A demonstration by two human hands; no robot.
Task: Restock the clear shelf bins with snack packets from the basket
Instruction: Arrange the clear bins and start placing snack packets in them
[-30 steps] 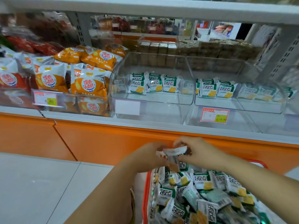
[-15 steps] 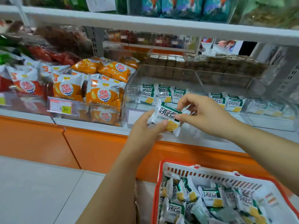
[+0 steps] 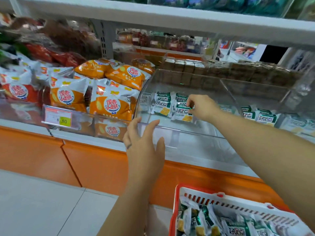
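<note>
My right hand (image 3: pixel 202 107) reaches into the clear shelf bin (image 3: pixel 170 129) and pinches the top of a green-and-white snack packet (image 3: pixel 181 112) that stands on the bin floor beside two others like it (image 3: pixel 162 104). My left hand (image 3: pixel 144 142) hovers with straight fingers at the bin's front lip, holding nothing. The red-and-white basket (image 3: pixel 204 198) sits low at the right, full of several of the same packets (image 3: pixel 238 225). A neighbouring clear bin (image 3: pixel 289 92) to the right also holds a few such packets (image 3: pixel 262 116).
To the left, a bin of orange-and-white snack bags (image 3: pixel 109 104) carries a price tag (image 3: pixel 58 116). Brown boxed goods (image 3: pixel 221 72) line the back. A white shelf board (image 3: pixel 170 16) overhangs the bins. Orange base panels (image 3: pixel 85 164) and pale floor tiles (image 3: pixel 34 201) lie below.
Both hands lifted a packet out of the basket up to the shelf. My left hand has let go, and my right hand has carried the packet into the clear bin.
</note>
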